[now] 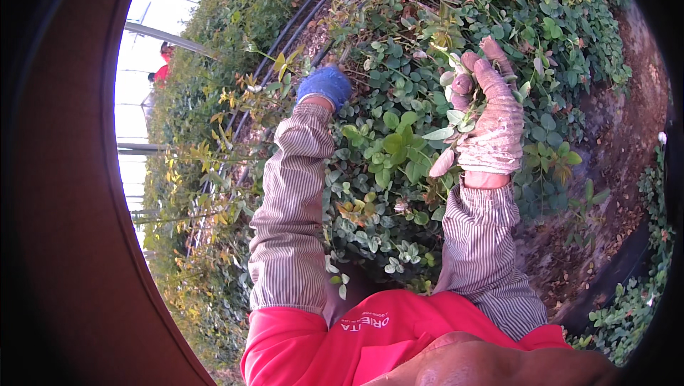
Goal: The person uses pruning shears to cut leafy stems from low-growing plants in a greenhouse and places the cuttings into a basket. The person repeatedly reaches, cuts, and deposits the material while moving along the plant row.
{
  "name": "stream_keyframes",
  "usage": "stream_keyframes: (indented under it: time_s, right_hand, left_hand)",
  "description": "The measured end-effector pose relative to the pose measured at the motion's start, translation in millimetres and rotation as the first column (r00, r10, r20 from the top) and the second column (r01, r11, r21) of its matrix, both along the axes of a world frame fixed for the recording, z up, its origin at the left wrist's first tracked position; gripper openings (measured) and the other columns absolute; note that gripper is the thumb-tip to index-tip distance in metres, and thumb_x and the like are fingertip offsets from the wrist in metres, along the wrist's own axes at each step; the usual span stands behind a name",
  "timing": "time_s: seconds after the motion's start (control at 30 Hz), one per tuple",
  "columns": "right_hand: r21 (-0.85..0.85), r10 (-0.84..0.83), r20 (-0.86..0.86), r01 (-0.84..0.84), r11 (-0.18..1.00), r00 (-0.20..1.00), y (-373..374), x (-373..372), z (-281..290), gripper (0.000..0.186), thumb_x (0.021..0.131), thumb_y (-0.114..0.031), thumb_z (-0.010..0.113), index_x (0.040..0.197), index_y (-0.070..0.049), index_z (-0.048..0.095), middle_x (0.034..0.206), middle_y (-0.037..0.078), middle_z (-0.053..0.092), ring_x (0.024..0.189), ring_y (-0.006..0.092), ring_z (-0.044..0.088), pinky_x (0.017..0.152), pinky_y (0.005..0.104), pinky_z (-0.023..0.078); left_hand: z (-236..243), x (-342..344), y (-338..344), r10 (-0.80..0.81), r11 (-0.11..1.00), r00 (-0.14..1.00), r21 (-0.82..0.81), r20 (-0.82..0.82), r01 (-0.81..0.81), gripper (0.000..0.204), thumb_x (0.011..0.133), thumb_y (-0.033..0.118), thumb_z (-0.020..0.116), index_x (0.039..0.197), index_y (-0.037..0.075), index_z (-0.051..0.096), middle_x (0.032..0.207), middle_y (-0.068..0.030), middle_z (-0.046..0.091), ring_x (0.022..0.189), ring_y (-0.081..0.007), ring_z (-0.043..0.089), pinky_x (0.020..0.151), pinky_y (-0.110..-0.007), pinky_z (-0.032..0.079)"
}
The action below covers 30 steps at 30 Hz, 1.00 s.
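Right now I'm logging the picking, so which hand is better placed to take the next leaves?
Probably the left hand: its blue glove reaches into the bush and looks free. The right hand is turned up, already holding picked leaves.

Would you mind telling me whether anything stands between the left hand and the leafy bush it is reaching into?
Nothing visible does: the blue-gloved left hand is already among the leaves of the bush, touching them.

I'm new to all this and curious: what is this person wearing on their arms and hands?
Both arms are in loose long sleeves with fine brown-and-white stripes, gathered at the wrists. The left hand wears a blue glove. The right hand wears a pale knitted glove with pinkish coated fingertips. A red garment shows below.
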State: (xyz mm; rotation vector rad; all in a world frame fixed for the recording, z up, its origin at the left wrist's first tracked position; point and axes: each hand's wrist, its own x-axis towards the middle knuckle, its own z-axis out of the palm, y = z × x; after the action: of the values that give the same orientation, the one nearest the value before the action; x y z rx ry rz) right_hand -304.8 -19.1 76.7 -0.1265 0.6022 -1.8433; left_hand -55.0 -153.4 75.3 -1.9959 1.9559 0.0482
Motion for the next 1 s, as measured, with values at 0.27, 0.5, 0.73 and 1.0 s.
stream_keyframes:
  time_s: [0.27,0.5,0.73,1.0]
  right_hand:
    - [0.005,0.01,0.012,-0.01,1.0,1.0,-1,0,0,0.033,0.092,-0.01,0.066,0.123,-0.007,0.058,0.097,0.009,0.068,0.067,0.0128,0.063,0.057,0.0247,0.048]
    - [0.005,0.021,0.024,-0.021,1.0,0.999,-2,-1,3,0.033,0.091,-0.01,0.066,0.123,-0.007,0.057,0.097,0.008,0.068,0.067,0.0125,0.062,0.056,0.0247,0.046]
    - [0.021,0.016,0.031,-0.017,1.0,0.999,-4,0,5,0.032,0.091,-0.009,0.066,0.122,-0.006,0.058,0.097,0.009,0.068,0.066,0.0131,0.062,0.056,0.0254,0.046]
    - [0.008,0.016,0.02,-0.016,1.0,1.0,-7,2,3,0.031,0.092,-0.009,0.066,0.122,-0.006,0.058,0.095,0.008,0.068,0.066,0.0124,0.063,0.055,0.0229,0.049]
  left_hand:
    - [18,6,-50,-0.045,0.931,0.975,0.362,0.219,-0.039,0.054,0.077,0.017,0.078,0.128,0.012,0.063,0.132,-0.0118,0.061,0.123,-0.0317,0.058,0.103,-0.042,0.048]
    - [33,11,-63,-0.202,0.914,0.963,0.387,0.179,0.12,0.037,0.095,0.034,0.05,0.111,0.006,0.068,0.104,-0.0166,0.07,0.094,-0.0313,0.069,0.08,-0.042,0.055]
    - [37,17,-69,-0.445,0.841,0.849,0.46,0.286,0.286,0.043,0.093,0.04,0.048,0.117,0.009,0.066,0.116,-0.0173,0.068,0.107,-0.0339,0.065,0.091,-0.044,0.05]
    - [32,15,-83,-0.5,0.805,0.828,0.487,0.253,0.337,0.037,0.094,0.033,0.048,0.111,0.006,0.068,0.108,-0.0161,0.07,0.102,-0.0322,0.067,0.088,-0.042,0.051]
